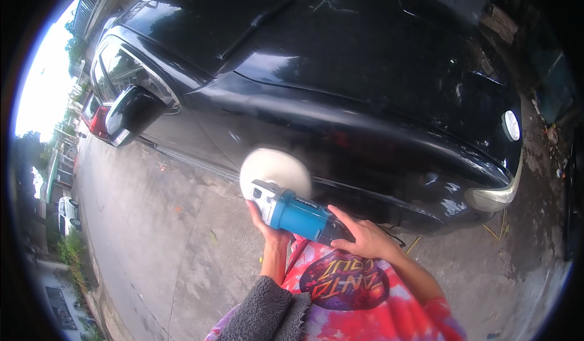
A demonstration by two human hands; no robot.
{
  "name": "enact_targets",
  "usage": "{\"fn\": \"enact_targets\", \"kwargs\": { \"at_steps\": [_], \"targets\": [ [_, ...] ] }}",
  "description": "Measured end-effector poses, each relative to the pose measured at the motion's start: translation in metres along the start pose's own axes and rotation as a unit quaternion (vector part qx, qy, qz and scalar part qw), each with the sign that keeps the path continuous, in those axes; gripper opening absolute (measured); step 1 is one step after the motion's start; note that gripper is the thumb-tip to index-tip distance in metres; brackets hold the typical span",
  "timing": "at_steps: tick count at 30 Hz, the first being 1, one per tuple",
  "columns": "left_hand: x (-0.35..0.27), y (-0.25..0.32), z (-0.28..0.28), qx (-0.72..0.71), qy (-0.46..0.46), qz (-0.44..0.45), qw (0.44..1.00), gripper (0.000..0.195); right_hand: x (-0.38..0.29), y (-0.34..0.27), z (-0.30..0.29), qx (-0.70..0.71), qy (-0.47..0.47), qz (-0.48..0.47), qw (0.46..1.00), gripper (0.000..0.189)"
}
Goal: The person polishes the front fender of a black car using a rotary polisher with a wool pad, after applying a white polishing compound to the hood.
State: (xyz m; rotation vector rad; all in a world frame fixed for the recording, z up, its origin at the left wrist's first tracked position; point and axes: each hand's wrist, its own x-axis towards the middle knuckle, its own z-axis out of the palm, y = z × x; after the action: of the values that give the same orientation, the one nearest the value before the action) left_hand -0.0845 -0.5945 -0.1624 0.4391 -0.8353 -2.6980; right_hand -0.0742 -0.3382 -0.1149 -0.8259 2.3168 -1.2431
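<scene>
A blue Makita rotary polisher (301, 215) with a silver gear head spans both hands. My left hand (269, 227) supports it from below at the gear head. Around the black rear handle, my right hand (360, 236) is closed. The white polishing pad (273, 170), blurred at its edge, lies against or just over the lower front fender (283, 126) of a black car; contact cannot be told. White smears (451, 204) mark the panel near the headlight. A grey microfiber towel (260, 309) hangs over my left forearm.
The car's side mirror (137, 111) juts out at the left, and its headlight (495, 195) is at the right. Under the car and around me is concrete pavement (196, 250). A red vehicle (96, 117) stands behind the car. Part of a dark cord (397, 238) shows beside my right wrist.
</scene>
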Motion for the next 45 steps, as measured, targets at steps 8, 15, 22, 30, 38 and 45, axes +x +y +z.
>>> {"fn": "enact_targets", "kwargs": {
  "at_steps": [8,15,22,30,38,45],
  "targets": [
    [0.026,0.034,0.091,0.066,-0.11,0.001,0.992,0.067,-0.006,-0.04,-0.034,0.042,0.071,0.013,0.996,0.088],
    [-0.024,-0.037,0.029,0.027,-0.007,-0.029,0.999,0.072,-0.055,-0.005,-0.025,0.028,0.048,0.045,0.997,0.086],
    [-0.018,-0.024,0.044,0.012,-0.038,-0.019,0.999,0.071,-0.047,-0.016,-0.031,0.014,0.053,0.017,0.998,0.088],
    [0.041,0.043,0.083,0.058,-0.119,0.008,0.991,0.071,0.014,-0.049,-0.027,0.008,0.114,-0.015,0.993,0.089],
    [0.022,0.009,-0.013,0.071,-0.003,-0.007,0.997,0.077,0.029,-0.004,0.001,0.01,-0.015,0.049,0.999,0.117],
    [0.016,0.009,0.064,0.127,-0.098,0.0,0.987,0.075,-0.008,-0.016,-0.015,0.006,0.048,0.12,0.992,0.11]
  ]
}}
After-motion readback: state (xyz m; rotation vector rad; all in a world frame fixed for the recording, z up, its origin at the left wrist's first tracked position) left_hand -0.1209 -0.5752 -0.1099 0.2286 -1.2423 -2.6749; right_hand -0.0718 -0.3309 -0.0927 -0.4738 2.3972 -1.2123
